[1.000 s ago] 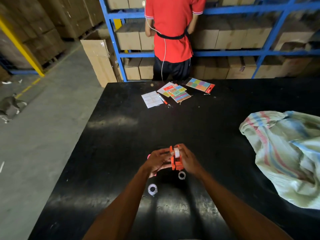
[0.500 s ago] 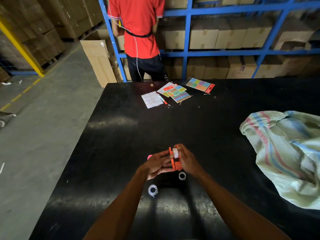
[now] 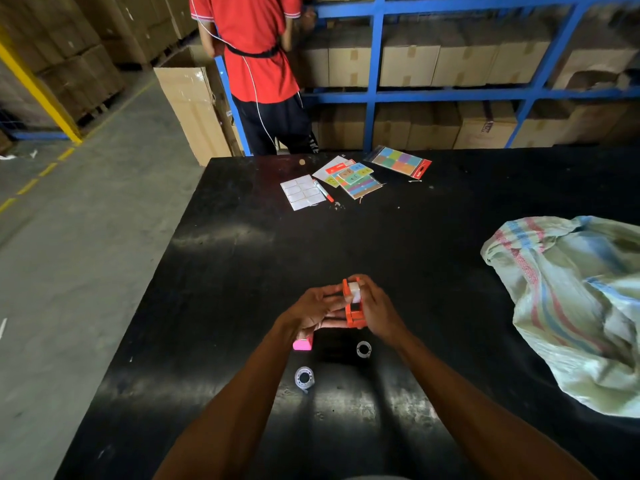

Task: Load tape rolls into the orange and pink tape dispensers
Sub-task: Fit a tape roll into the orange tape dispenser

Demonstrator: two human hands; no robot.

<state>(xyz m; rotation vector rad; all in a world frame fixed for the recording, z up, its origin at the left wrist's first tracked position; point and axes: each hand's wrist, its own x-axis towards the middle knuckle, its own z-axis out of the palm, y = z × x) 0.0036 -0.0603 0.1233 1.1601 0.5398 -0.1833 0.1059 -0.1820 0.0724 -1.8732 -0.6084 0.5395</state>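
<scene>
Seating white roll in orange dispenser (image 3: pixel 353 308): left hand (image 3: pixel 317 306) at 9 o'clock pinches dispenser, right hand (image 3: pixel 375 308) at 3 o'clock fingers wrap it; best press roll square onto hub.

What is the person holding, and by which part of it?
The orange tape dispenser, gripped by its two flat sides: left hand on one, right hand on the other.

A glossy black tabletop (image 3: pixel 242 258) carries a pink plastic tape dispenser (image 3: pixel 303 344) and two clear tape rolls (image 3: pixel 304 377) (image 3: pixel 363 349) near its front. At the far edge lie a white label sheet (image 3: pixel 302 192), a red-capped marker (image 3: pixel 323 190) and colourful sticker packs (image 3: pixel 401 161). A striped woven sack (image 3: pixel 571 306) sprawls on the right.
</scene>
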